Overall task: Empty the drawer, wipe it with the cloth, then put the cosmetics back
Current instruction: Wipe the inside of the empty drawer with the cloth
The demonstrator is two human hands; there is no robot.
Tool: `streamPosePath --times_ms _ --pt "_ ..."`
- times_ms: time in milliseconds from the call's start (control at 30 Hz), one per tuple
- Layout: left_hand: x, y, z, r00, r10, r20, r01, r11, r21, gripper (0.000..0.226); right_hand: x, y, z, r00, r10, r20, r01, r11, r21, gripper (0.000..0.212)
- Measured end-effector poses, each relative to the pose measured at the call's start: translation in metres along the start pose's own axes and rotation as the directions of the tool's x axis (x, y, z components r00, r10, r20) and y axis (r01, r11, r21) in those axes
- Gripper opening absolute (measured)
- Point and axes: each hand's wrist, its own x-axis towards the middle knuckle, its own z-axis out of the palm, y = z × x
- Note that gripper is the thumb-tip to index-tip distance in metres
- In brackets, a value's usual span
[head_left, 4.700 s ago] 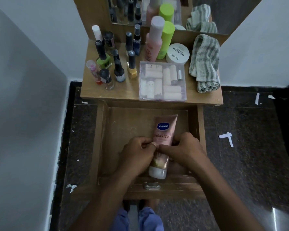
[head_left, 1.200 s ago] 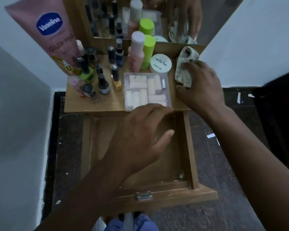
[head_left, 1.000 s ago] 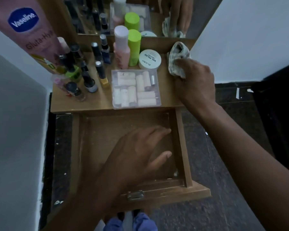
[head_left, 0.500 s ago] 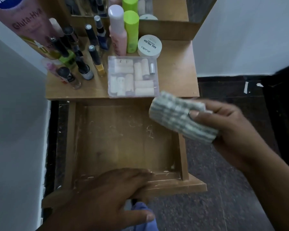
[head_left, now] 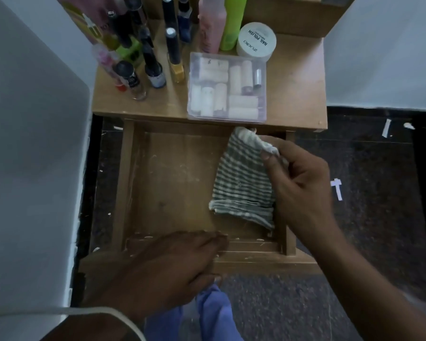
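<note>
Now: right hand pinches the striped cloth by its upper corner, thumb on top, other fingers curled behind; cloth hangs into the right half of the drawer, lower edge on or just above the floor, can't tell which. Left hand lies across the drawer front, fingers extended, steadying it. Drawer empty, pale specks on the wood. Best bunch the cloth flat under the palm, sweep back to front, work the corners. Cosmetics and clear box wait on the tabletop
</note>
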Motion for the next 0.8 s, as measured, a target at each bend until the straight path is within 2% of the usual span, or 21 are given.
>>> streamPosePath --times_ms 67,167,233,300,367,433,500,567,700,800 --pt "0.001 -0.001 -0.002 1.0 -0.005 -0.014 0.005 1.0 0.008 0.063 -0.006 0.008 0.013 0.996 -0.084 0.03 0.086 0.993 -0.082 0.028" --pt "-0.001 -0.001 -0.005 0.999 -0.017 -0.027 0.017 1.0 -0.001 0.061 -0.003 0.022 0.024 0.998 -0.025 0.064 0.032 0.992 -0.122 0.026" --pt "-0.004 -0.003 -0.006 0.999 -0.015 -0.048 0.016 1.0 0.014 0.063 0.003 0.032 0.024 0.996 -0.047 0.071 0.067 0.949 -0.307 0.026" --pt "-0.008 -0.006 -0.005 0.997 -0.012 -0.079 0.014 1.0 0.023 0.065 0.009 0.035 0.021 0.965 -0.069 0.251 0.187 0.855 -0.483 0.029" --pt "-0.012 -0.007 -0.006 0.994 -0.009 -0.108 0.013 0.999 0.039 0.066 0.01 0.03 0.02 0.876 0.044 0.48 0.31 0.711 -0.631 0.036" --pt "-0.015 -0.006 -0.008 0.992 -0.006 -0.128 0.012 0.999 0.043 0.066 0.008 0.026 0.023 0.814 0.149 0.562 0.409 0.539 -0.736 0.057" --pt "-0.017 -0.007 -0.007 0.991 -0.008 -0.135 0.016 0.998 0.057 0.066 0.006 0.024 0.03 0.807 0.19 0.56 0.436 0.448 -0.781 0.071" --pt "-0.019 -0.009 -0.005 0.989 -0.012 -0.149 0.022 0.997 0.071 0.069 0.006 0.025 0.036 0.818 0.181 0.546 0.435 0.428 -0.792 0.069" --pt "-0.022 -0.013 -0.001 0.986 -0.004 -0.165 0.018 0.996 0.083 0.073 0.013 0.033 0.05 0.894 0.067 0.443 0.363 0.472 -0.803 0.044" --pt "-0.023 -0.018 0.003 0.992 0.006 -0.127 0.004 0.997 0.075 0.067 0.02 0.034 0.065 0.944 0.016 0.33 0.27 0.538 -0.799 0.036"
